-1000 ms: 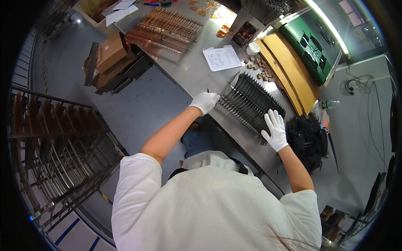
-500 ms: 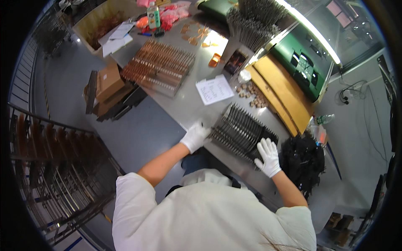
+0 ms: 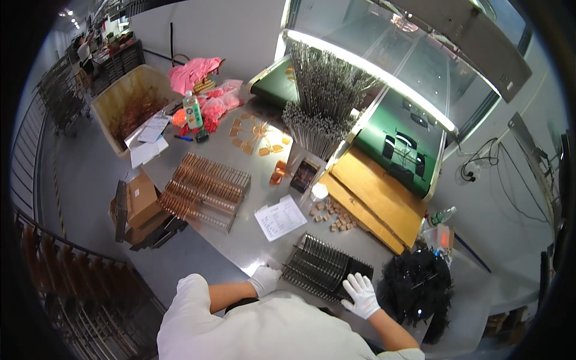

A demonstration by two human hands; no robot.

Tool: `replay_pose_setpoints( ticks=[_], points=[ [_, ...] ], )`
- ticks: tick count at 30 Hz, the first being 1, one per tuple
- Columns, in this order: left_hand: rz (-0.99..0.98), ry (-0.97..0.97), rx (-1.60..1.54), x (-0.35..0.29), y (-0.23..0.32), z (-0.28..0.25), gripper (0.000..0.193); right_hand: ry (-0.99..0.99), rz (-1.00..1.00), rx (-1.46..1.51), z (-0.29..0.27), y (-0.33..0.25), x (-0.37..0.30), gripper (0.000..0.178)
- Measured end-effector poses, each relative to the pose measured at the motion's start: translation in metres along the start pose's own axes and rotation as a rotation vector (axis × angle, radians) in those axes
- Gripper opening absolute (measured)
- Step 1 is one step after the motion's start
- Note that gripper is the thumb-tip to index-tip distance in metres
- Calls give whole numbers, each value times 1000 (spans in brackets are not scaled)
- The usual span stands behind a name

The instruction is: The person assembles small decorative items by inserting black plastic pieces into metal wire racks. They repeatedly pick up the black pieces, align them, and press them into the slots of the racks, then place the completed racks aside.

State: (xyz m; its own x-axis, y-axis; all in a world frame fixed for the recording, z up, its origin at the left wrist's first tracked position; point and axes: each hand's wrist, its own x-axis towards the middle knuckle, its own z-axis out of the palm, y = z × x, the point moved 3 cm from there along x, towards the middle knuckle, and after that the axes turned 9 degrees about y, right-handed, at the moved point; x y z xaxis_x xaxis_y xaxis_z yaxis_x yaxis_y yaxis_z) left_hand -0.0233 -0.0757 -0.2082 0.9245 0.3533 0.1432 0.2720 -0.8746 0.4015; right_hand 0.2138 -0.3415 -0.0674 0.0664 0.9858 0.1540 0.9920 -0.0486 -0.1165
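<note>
A black slotted rack lies at the table's near edge, holding rows of thin dark pieces side by side. My right hand, in a white glove, rests on the rack's right end with its fingers stretched out. At the rack's left end is my left hand, also gloved, its fingers curled closed; whatever they grip is hidden. To the right of the rack lies a heap of black pieces. A similar rack of copper-coloured pieces sits farther left on the table.
Beyond the black rack lie a written sheet, small brown blocks and cardboard sheets. Bundled thin metal rods stand near a green conveyor belt. Open cartons stand left of the table, with a stained bin behind.
My view has tilted upward, so the table sits lower in the picture and more of the back wall shows. Both hands remain at the two ends of the black rack.
</note>
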Motion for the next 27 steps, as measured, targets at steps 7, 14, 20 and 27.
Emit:
replay_pose_setpoints(
  ticks=[7, 14, 20, 27],
  points=[
    [532, -777, -114, 105, -25, -93, 27, -38, 38, -95, -14, 2, 8, 72],
    [-175, 866, -17, 363, -114, -305, 24, 8, -93, -5, -38, -11, 104, 71],
    [-181, 669, 96, 391, -132, -321, 22, 36, -181, 15, -25, -15, 159, 66],
    [15, 646, 428, 404, -138, -321, 7, -30, -280, 16, 8, -11, 190, 68]
  ],
)
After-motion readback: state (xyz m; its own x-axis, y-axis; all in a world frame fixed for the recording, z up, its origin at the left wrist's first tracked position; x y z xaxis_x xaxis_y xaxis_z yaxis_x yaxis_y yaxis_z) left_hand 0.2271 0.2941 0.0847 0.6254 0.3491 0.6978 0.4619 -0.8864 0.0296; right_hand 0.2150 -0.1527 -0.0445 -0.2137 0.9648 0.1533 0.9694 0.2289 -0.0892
